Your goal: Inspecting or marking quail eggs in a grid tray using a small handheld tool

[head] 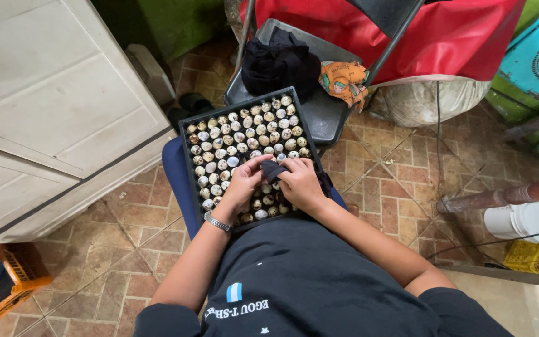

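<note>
A black plastic tray (189, 134) of small speckled eggs (238, 134) is rested on the lap at the centre of the frame, its cells filled almost throughout with rounded, mottled cream-and-brown shells. A dark cloth (274, 168) is pinched between both hands over the lower right part of the tray. The left hand (244, 181), with a metal watch (218, 222) at the wrist, is curled closed on the cloth's near edge, and whether an egg is wrapped inside cannot be told. The right hand (301, 184) is closed on the cloth from the other side.

As far as can be judged, wiping is under way in the lower rows; no difference between cleaned and uncleaned eggs can be made out, so the share done cannot be told.

At the upper centre a grey folding chair (332, 112) is seen, bearing a crumpled black garment (279, 62) and a patterned orange cloth (343, 80). A white panelled cabinet (45, 106) fills the upper left, worn terracotta floor tiles (400, 175) lie beneath, and a white bucket (522, 221) stands at the right.
</note>
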